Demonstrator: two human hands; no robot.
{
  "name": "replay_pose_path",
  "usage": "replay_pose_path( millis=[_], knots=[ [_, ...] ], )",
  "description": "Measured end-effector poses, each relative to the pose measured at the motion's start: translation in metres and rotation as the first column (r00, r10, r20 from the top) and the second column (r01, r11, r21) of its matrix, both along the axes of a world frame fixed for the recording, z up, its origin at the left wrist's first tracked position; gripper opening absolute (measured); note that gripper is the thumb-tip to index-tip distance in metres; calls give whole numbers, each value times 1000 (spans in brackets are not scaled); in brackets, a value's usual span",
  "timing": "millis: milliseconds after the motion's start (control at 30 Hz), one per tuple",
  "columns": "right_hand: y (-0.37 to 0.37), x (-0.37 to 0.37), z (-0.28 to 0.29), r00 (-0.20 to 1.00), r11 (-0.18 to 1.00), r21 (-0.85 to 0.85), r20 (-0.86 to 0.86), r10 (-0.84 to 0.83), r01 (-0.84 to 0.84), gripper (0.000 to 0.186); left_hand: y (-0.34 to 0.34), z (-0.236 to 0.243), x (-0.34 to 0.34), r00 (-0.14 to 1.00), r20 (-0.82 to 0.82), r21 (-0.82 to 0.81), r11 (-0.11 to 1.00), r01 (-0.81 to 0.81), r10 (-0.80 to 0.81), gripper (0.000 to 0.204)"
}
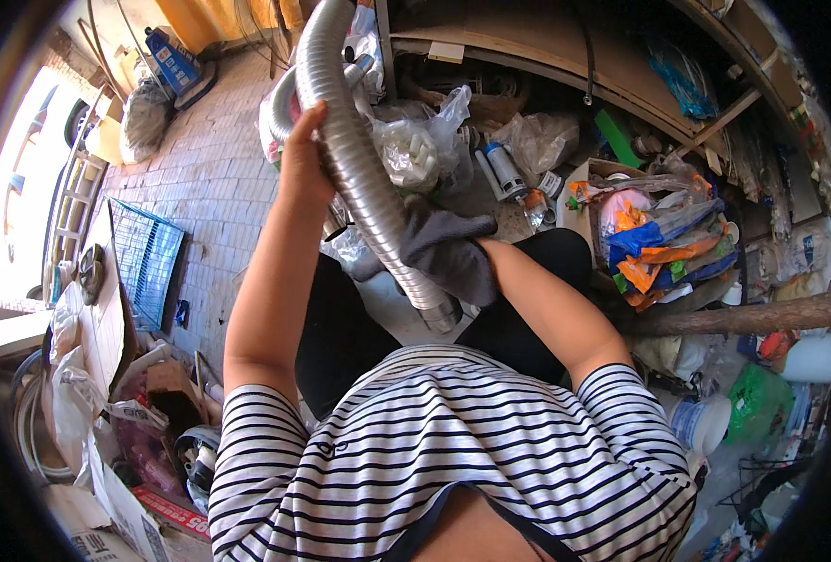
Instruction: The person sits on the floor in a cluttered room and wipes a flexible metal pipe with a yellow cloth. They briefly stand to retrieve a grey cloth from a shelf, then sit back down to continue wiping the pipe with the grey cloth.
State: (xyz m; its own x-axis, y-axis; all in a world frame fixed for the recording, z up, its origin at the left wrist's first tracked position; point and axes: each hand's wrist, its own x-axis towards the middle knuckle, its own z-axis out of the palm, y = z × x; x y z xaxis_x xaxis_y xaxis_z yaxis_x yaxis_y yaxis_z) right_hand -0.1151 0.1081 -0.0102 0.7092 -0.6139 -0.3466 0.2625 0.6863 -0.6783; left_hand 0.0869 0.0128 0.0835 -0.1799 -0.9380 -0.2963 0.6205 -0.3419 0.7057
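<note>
A long, ribbed silver duct hose [364,164] slants across my front, from the top of the head view down to a smooth metal end between my knees. My left hand [308,159] is closed on its upper part from the left side, thumb up. Lower down, a dark grey cloth [448,248] wraps over the hose. Under that cloth my right hand [484,255] is mostly hidden; its wrist comes in from the right and the cloth is pressed against the ribs.
Beyond the hose lie a plastic bag of pale pieces [408,157] and a blue-and-white canister [504,170]. A box of colourful wrappers [663,234] stands at right, below a wooden shelf [528,70]. At left are a blue wire rack [146,262] and a ladder [71,215].
</note>
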Motion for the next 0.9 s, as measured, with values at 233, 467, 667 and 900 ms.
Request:
replay_pose_path(
  millis=[233, 467, 667, 900],
  knots=[
    [21, -3, 7, 953, 871, -388, -136, 269, -301, 36, -2, 19, 29, 999, 10, -68, 997, -41, 42, 53],
    [9, 35, 50, 992, 980, -160, 66, -105, 115, 25, -20, 5, 64, 991, -100, -221, 969, -113, 93, 50],
    [-13, 61, 7, 963, 907, -347, -31, -267, 240, 24, -21, -4, 77, 992, 110, -59, 997, -53, 59, 57],
    [-74, 55, 7, 952, 862, -405, 89, -294, 304, 23, -61, -16, 72, 904, 402, -199, 978, -70, 146, 44]
  ],
)
